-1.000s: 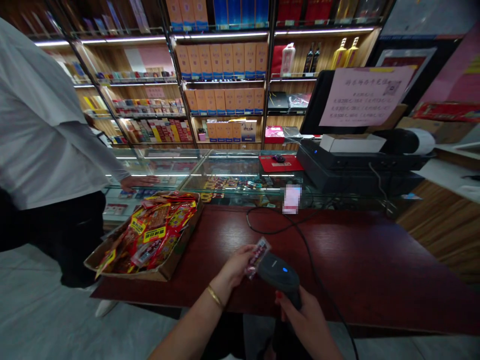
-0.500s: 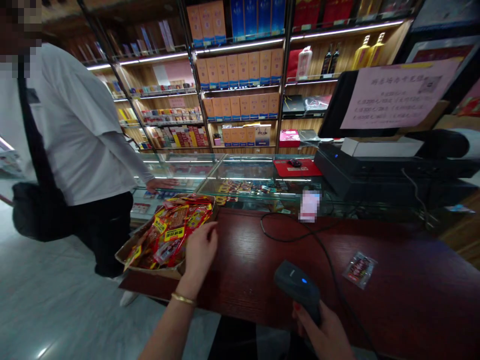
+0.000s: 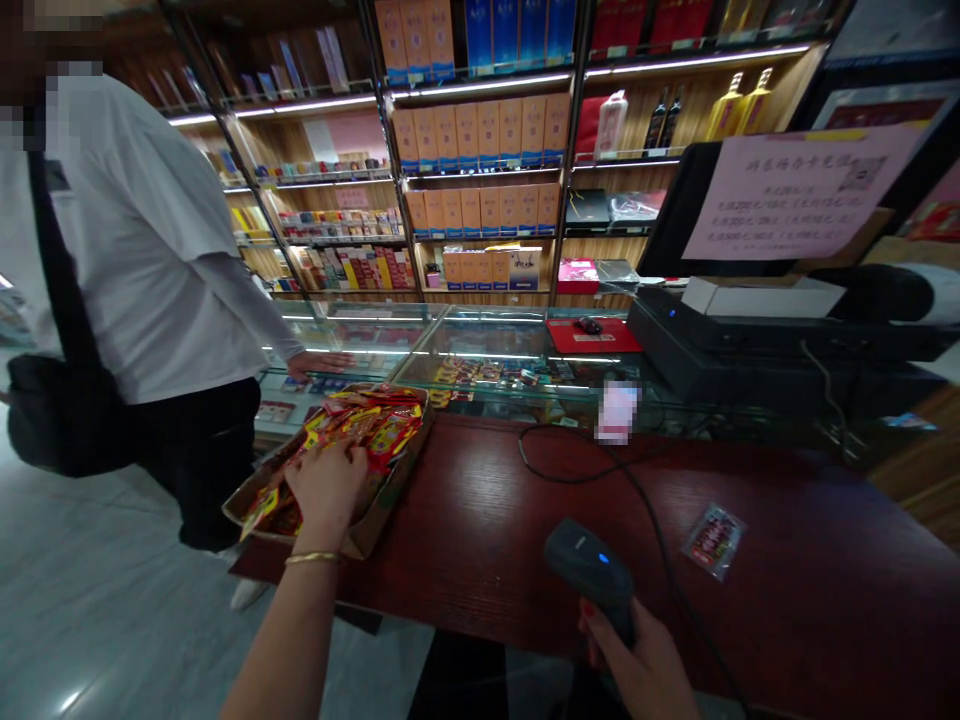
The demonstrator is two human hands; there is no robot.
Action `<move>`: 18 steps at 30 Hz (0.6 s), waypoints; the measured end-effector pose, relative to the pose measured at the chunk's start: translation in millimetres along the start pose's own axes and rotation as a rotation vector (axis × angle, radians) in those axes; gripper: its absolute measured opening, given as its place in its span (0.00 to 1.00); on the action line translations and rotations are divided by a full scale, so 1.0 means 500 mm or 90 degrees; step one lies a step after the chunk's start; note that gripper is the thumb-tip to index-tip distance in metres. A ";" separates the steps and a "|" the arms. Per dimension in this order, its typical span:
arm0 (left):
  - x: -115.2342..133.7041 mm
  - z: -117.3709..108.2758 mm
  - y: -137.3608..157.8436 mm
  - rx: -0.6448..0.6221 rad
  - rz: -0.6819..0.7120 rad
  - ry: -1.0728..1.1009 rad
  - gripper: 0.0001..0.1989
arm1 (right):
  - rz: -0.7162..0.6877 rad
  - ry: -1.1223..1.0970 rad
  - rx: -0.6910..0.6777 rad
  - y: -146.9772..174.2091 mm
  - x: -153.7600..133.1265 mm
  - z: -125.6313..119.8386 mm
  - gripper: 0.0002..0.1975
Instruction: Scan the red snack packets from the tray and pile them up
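My left hand (image 3: 328, 482), with a gold bangle at the wrist, is over a cardboard box (image 3: 375, 525) of red and yellow snack packets (image 3: 379, 415). Its fingers are apart and reach down among the packets; the fingertips are partly hidden. My right hand (image 3: 637, 655) is wrapped around the handle of a dark barcode scanner (image 3: 589, 570), which shows a blue light. To the right of the scanner, one small clear-and-red packet (image 3: 714, 541) lies by itself on the brown counter (image 3: 465, 510).
A black cable (image 3: 660, 520) loops across the counter. A phone (image 3: 616, 412) lies near the glass display case (image 3: 487, 340). At the right stands a monitor with a pink sheet (image 3: 795, 195). A person in a white shirt (image 3: 165, 240) stands at the left, one hand on the glass.
My left hand has moved left from the box's near right edge to over the packets inside, and its fingers have spread. The scanner stays nearly in place in my right hand.
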State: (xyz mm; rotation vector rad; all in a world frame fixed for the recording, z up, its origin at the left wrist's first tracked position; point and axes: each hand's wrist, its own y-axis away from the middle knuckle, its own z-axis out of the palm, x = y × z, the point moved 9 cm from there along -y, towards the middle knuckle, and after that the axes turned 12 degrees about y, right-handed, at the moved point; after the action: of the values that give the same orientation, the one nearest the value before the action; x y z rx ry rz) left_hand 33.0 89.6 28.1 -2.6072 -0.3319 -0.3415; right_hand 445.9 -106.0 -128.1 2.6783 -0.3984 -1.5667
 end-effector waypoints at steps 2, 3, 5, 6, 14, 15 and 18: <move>-0.006 -0.036 0.005 0.057 -0.014 0.058 0.25 | 0.005 -0.002 -0.001 -0.001 0.004 -0.003 0.26; -0.008 -0.052 0.011 0.083 -0.026 0.099 0.26 | 0.009 -0.004 -0.003 -0.001 0.005 -0.005 0.25; -0.006 -0.068 0.030 0.110 -0.058 0.231 0.26 | 0.016 -0.008 0.003 -0.001 0.004 -0.008 0.25; -0.002 -0.062 0.042 0.098 -0.083 0.329 0.26 | 0.017 -0.010 0.009 0.000 0.001 -0.010 0.24; 0.165 0.168 0.210 -0.423 -0.315 0.997 0.26 | 0.019 -0.006 0.033 0.014 -0.037 -0.017 0.21; 0.177 0.173 0.222 -0.429 -0.263 0.987 0.26 | 0.022 -0.004 0.034 0.016 -0.038 -0.020 0.21; 0.195 0.159 0.249 -0.351 0.008 0.791 0.19 | 0.029 -0.004 0.035 0.021 -0.040 -0.026 0.22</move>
State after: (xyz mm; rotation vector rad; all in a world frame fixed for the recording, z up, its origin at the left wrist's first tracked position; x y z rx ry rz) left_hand 175.3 39.2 -64.3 -2.2801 0.2568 -2.0983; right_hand 445.5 -113.4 -102.9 2.6850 -0.5052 -1.5742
